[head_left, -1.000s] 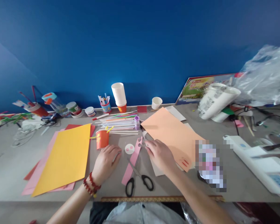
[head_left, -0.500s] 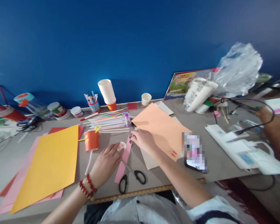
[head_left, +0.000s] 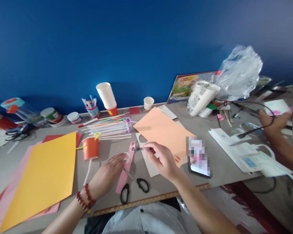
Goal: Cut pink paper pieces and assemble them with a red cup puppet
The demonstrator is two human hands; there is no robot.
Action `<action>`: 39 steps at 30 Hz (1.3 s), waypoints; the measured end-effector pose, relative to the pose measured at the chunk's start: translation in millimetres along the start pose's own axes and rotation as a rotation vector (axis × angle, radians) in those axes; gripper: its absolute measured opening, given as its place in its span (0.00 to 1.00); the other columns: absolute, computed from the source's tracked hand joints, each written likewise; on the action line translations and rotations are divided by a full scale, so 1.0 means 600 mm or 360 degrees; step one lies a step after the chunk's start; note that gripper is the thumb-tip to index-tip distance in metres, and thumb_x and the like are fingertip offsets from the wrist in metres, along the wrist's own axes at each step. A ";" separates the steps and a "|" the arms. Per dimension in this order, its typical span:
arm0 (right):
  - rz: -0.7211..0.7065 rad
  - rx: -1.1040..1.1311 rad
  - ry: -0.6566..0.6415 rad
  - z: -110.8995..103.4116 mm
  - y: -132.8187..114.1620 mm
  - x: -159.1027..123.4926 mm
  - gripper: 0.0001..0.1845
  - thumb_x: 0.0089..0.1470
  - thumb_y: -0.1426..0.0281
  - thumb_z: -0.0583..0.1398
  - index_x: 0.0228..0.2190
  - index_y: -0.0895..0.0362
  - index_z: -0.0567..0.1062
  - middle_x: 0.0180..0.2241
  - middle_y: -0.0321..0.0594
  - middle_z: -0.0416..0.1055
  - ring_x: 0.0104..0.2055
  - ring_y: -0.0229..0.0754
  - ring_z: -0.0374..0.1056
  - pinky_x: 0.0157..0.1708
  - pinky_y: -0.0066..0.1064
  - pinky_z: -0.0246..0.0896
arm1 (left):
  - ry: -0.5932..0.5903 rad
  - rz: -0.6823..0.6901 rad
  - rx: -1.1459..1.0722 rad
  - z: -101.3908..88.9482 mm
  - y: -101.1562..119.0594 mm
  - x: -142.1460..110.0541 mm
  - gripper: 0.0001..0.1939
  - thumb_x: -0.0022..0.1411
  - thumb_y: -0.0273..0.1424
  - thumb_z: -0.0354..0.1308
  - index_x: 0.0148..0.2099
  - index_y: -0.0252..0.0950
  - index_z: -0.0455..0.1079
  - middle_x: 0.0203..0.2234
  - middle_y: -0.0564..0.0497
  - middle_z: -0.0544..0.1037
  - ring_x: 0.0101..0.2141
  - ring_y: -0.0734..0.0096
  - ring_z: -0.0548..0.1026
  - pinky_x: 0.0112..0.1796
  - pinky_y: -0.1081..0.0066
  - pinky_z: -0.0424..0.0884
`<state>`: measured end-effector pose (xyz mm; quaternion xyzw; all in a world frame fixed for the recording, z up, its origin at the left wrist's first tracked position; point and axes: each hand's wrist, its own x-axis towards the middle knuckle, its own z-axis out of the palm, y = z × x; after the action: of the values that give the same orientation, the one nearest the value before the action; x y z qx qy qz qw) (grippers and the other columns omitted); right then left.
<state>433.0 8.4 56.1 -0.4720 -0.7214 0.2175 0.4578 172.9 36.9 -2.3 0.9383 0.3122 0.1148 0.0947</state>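
Note:
My left hand [head_left: 106, 174] lies flat on the table with its fingers stretched out, the fingertips at a small white paper disc [head_left: 127, 157] with pink spots. In a pinch, my right hand [head_left: 163, 161] holds a slim dark-tipped pen [head_left: 140, 149], roughly level and pointing left. Between the hands lies a pink paper strip [head_left: 124, 177] with holes cut at its far end. Black-handled scissors [head_left: 134, 180] rest partly over the strip, blades apart. A red paper cup [head_left: 90, 149] with yellow and pale straws stands left of my left hand.
Yellow paper [head_left: 42, 172] covers pink and red sheets at left; an orange sheet [head_left: 163, 130] lies right of centre. Straws [head_left: 107, 127], a glue stick [head_left: 128, 125] and stacked cups [head_left: 106, 96] stand behind. At right are a phone [head_left: 199, 159], a power strip [head_left: 231, 151] and another person's hand [head_left: 274, 125].
The view has swung right, bringing another person's hand in. My left hand has moved to the white disc. My right hand has lifted the pen and drawn back from the strip's far end.

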 end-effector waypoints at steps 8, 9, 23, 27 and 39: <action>0.0472 0.0676 0.0125 0.026 0.008 0.012 0.12 0.66 0.62 0.52 0.32 0.55 0.66 0.17 0.28 0.59 0.19 0.32 0.57 0.20 0.22 0.52 | 0.0184 -0.0116 -0.0163 -0.005 0.021 -0.002 0.19 0.69 0.29 0.48 0.60 0.37 0.64 0.58 0.41 0.69 0.58 0.57 0.67 0.56 0.56 0.67; 0.0494 0.0767 0.0097 0.030 0.006 0.012 0.13 0.66 0.61 0.52 0.32 0.55 0.66 0.18 0.27 0.59 0.18 0.31 0.57 0.20 0.22 0.51 | 0.0233 -0.0153 -0.0248 -0.010 0.028 -0.002 0.18 0.69 0.30 0.49 0.59 0.37 0.64 0.57 0.40 0.70 0.57 0.57 0.68 0.55 0.57 0.67; 0.0798 0.1003 -0.0423 0.083 -0.034 -0.049 0.19 0.62 0.56 0.55 0.27 0.58 0.71 0.16 0.27 0.56 0.18 0.31 0.52 0.19 0.23 0.48 | 0.0075 -0.0456 -0.0801 0.010 0.116 -0.010 0.13 0.71 0.37 0.44 0.40 0.38 0.67 0.31 0.48 0.78 0.30 0.65 0.76 0.31 0.72 0.67; 0.0847 0.1132 -0.0505 0.084 -0.030 -0.052 0.20 0.62 0.55 0.55 0.28 0.58 0.72 0.16 0.28 0.57 0.18 0.31 0.54 0.20 0.22 0.50 | -0.0016 -0.0528 -0.0938 0.011 0.121 -0.013 0.17 0.72 0.40 0.43 0.37 0.38 0.68 0.28 0.48 0.78 0.28 0.66 0.74 0.31 0.72 0.65; 0.0844 0.1183 -0.0475 0.084 -0.042 -0.047 0.20 0.63 0.59 0.54 0.26 0.58 0.72 0.13 0.27 0.58 0.15 0.30 0.54 0.17 0.21 0.49 | -0.0227 -0.0635 -0.2381 -0.009 0.136 -0.007 0.27 0.69 0.51 0.41 0.30 0.34 0.62 0.14 0.60 0.55 0.16 0.80 0.50 0.19 0.75 0.49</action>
<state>381.3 -22.0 37.6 -0.4077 -0.5074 0.6353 0.4156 214.0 -29.3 22.6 0.5561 0.3079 0.2153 0.7414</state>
